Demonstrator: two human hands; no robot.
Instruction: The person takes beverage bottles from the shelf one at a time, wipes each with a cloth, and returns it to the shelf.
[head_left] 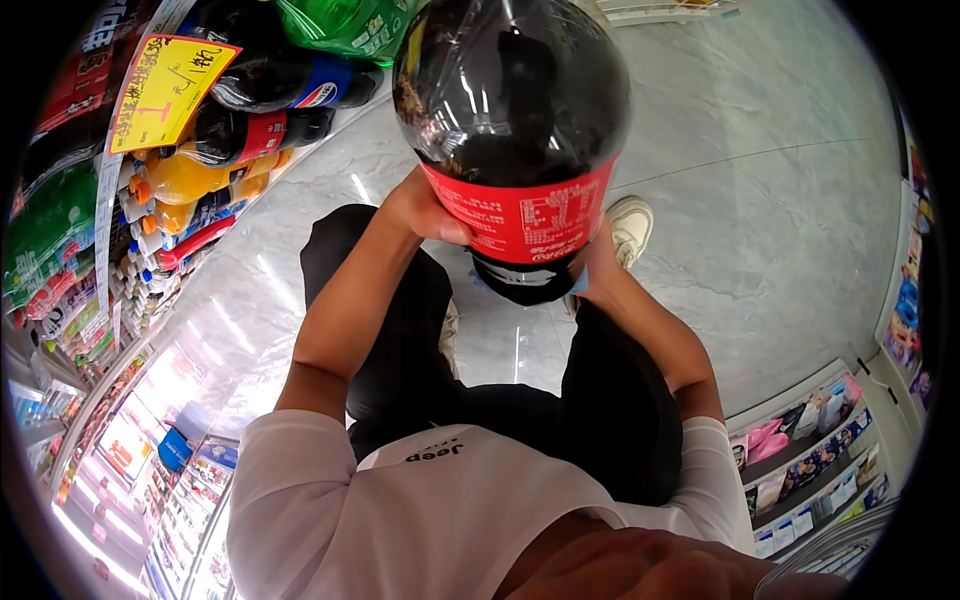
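A large bottle of dark cola point(525, 215) with a red label is held up between both hands, close to the camera. Its upper part reaches the top edge of the view. My left hand point(428, 208) grips the label's left side, with the thumb lying across the red band. On the other side, my right hand point(600, 262) holds the lower part of the bottle, its fingers mostly hidden behind it. The dark bottom of the bottle points down toward my legs.
At the left, a shelf point(104, 215) carries dark, green and orange drink bottles, with a yellow price tag point(170, 95) on its edge. Grey floor tiles point(760, 230) lie beyond my shoes point(630, 230). Racks with small packages point(800, 430) stand at the lower right.
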